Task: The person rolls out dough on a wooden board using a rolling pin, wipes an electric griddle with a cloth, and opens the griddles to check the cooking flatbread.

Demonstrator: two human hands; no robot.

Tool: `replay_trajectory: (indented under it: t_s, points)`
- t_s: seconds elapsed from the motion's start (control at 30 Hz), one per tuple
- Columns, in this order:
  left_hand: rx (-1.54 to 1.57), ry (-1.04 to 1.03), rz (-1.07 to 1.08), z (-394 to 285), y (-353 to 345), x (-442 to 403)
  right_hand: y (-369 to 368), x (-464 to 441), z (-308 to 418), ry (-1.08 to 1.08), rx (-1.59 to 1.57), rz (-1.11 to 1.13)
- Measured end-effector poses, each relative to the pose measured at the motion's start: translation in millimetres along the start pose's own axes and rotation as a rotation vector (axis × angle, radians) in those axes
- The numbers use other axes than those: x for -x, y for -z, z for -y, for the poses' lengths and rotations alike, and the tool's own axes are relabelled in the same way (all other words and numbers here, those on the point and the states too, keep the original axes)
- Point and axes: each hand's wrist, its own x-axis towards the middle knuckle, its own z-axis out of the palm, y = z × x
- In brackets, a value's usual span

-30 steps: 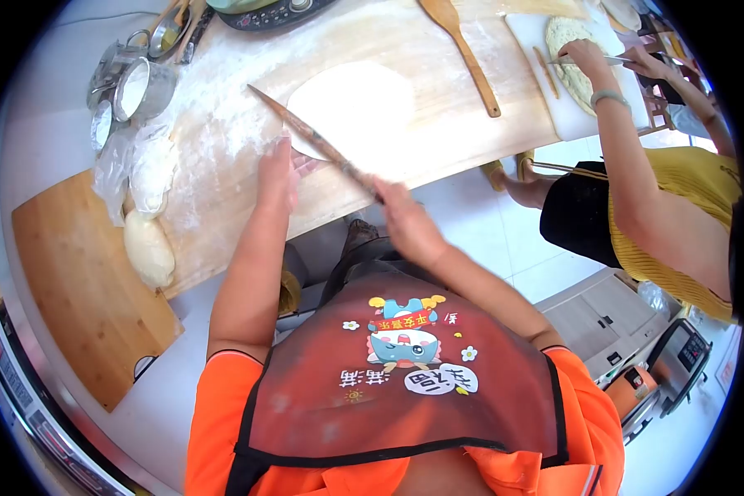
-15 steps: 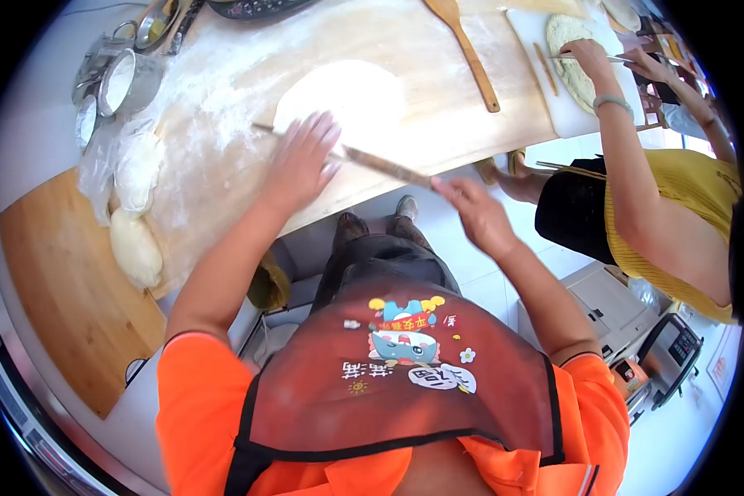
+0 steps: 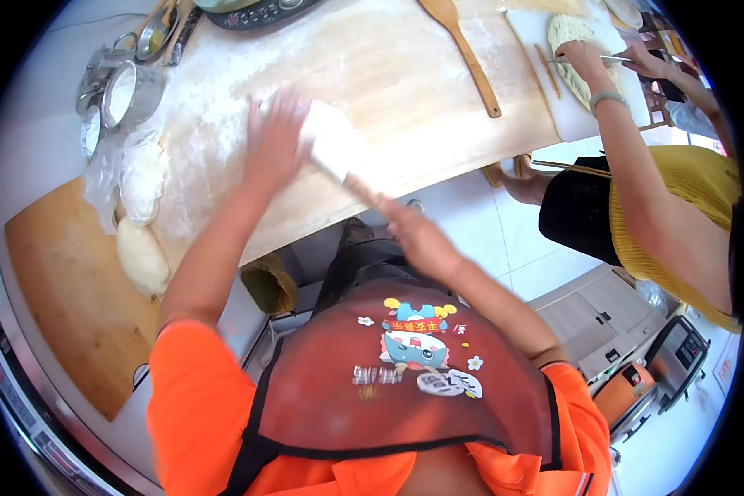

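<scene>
White dough [image 3: 332, 142] is wrapped around a long wooden rolling pin [image 3: 362, 190] that lies slanted over the floured board. My right hand [image 3: 417, 236] is closed round the pin's near end, by the board's front edge. Blurred by motion, my left hand [image 3: 279, 140] rests over the far end of the dough roll with its fingers spread. The pin's far tip is hidden.
Dough lumps [image 3: 142, 256], a plastic bag [image 3: 103, 182] and a metal pot [image 3: 132, 93] are at the left. A wooden spatula [image 3: 469, 66] lies at the back. At the right a co-worker's hands [image 3: 583, 62] hold a knife over dough on a white board [image 3: 566, 116].
The flat dough sheet has become rolled up round the pin. My left hand has moved a little left and away from me; my right hand went right, then came back left.
</scene>
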Motion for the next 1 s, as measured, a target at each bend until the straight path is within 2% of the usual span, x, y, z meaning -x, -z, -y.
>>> replay_trajectory:
  t_s: [0.03,0.07,0.1,0.17,0.23,0.27,0.33,0.4,0.43,0.47,0.5,0.57,0.6,0.67,0.7,0.77,0.8,0.87,0.9,0.97,1.0]
  points:
    - [0.139,-0.015,0.049,-12.1,5.9,46.1,-11.8,8.3,-3.0,-0.138,-0.027,0.165]
    - [0.284,-0.032,0.099,-21.0,3.3,70.8,-16.2,19.8,-6.8,-0.156,-0.081,0.14]
    - [0.28,-0.049,0.079,-32.2,-3.1,60.5,-21.0,31.6,-10.8,-0.173,-0.135,0.114]
    - [0.262,-0.081,0.047,-63.3,-8.9,11.8,-12.7,53.2,-19.2,-0.391,-0.279,0.118]
    - [0.399,-0.135,-0.138,-113.2,-17.9,-80.1,19.6,62.0,-27.2,-0.191,0.013,-0.062]
    - [0.362,-0.183,-0.241,-143.5,-19.9,-128.1,30.4,64.6,-25.4,-0.069,0.057,-0.195]
    - [0.308,-0.329,-0.321,-194.0,-2.0,-177.3,37.1,66.2,-22.7,-0.191,0.078,-0.243]
    - [0.376,-0.267,-0.275,-195.4,-13.1,-154.9,24.9,63.1,-29.0,-0.099,0.108,-0.353]
    - [0.394,-0.246,-0.25,-189.1,-19.0,-139.4,20.2,60.1,-21.4,-0.196,0.038,-0.291]
    - [0.334,-0.093,-0.095,-168.6,-17.0,-111.5,8.8,53.5,-20.2,-0.182,-0.025,-0.256]
    - [0.213,0.052,0.184,-146.3,21.5,-94.2,-6.6,46.8,-17.0,-0.16,-0.125,-0.203]
    - [0.131,0.157,-0.095,-101.1,2.9,-29.7,-40.4,25.9,-8.4,-0.109,-0.44,-0.054]
    - [0.229,0.235,-0.035,-73.0,-0.2,-12.5,-49.0,15.4,-0.2,-0.096,-0.498,-0.007]
    - [1.164,0.943,-0.06,-43.4,-9.9,18.3,-45.6,0.4,17.8,-0.038,-0.43,0.023]
    - [1.337,1.06,-0.083,-43.6,-5.2,22.7,-40.4,-4.0,25.5,0.001,-0.347,0.027]
    - [1.692,1.278,-0.157,-40.8,6.6,17.8,-20.6,-20.6,19.3,0.135,0.017,-0.062]
    - [1.675,1.244,-0.033,-39.9,9.5,16.5,-1.3,-27.5,7.5,0.219,0.171,-0.135]
    - [1.64,1.173,0.209,-39.3,12.4,13.1,57.0,-39.4,-14.0,0.042,0.465,-0.137]
    - [1.609,1.222,0.179,-42.1,20.1,-0.7,86.4,-39.2,-16.2,0.092,0.575,-0.297]
    - [1.716,1.076,-0.131,-32.4,34.5,-33.4,127.8,-32.4,-28.9,0.144,0.711,-0.345]
    - [1.72,0.806,-0.307,-29.2,33.0,-52.0,133.6,-29.6,-27.8,0.194,0.674,-0.333]
